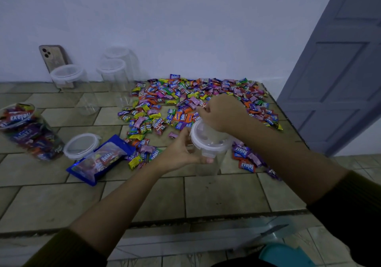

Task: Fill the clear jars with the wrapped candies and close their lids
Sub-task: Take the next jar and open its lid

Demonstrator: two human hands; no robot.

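A clear empty jar (208,159) with a white clip lid (203,136) stands in the middle of the tiled table. My left hand (181,151) grips the jar's side just under the lid. My right hand (221,112) rests on the lid's far rim, fingers curled on it. Behind them lies a wide spread of wrapped candies (185,95) in many colours. At the far left a jar full of candies (28,132) stands without a lid. A loose white lid (82,146) lies beside a blue candy bag (99,159).
Three empty lidded jars (72,87) (115,79) (121,56) stand at the back left, with a phone (53,57) leaning on the wall behind them. A grey door (340,60) is at the right. The table's front edge (185,219) runs below my forearms.
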